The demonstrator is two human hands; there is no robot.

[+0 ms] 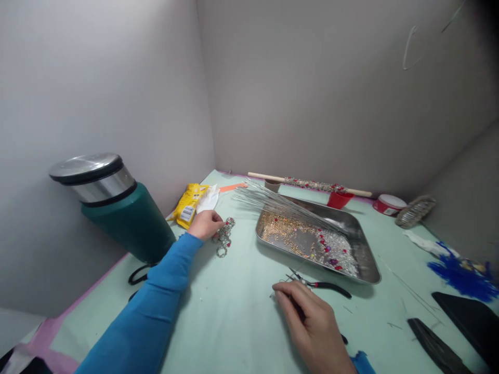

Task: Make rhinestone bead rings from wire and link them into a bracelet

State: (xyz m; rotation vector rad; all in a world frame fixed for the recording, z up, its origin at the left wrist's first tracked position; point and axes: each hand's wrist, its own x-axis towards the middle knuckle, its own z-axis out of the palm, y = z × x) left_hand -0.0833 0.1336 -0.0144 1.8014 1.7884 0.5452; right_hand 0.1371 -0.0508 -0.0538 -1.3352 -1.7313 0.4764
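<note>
Fingertips (218, 225) of the person's left hand (204, 225) are pinched on the edge of a small piece of silvery beadwork (224, 238), dotted with red, that lies on the pale green tabletop (234, 317). Nearer the person, the right hand (312, 324) is curled, thumb and forefinger drawn together beside some fine wire; from where I stand I cannot tell whether anything is gripped there. Just beyond it lie black-handled pliers (332, 288) with a bit of red.

Past those sits a metal tray (368, 265) with gold beads (273, 228) toward its left and clear beads (345, 254), some red among them, toward the right. A sheaf of thin wires (283, 203) lies across it, its ends sticking out over the far left rim. Behind the tray, a wooden stick (267, 177) wrapped in beads rests over a red cup (339, 200).

Close to the left hand are a yellow packet (189, 202) and a white tissue (209, 198), and a big green bottle (128, 223) stands left of the blue sleeve (163, 291).
</note>
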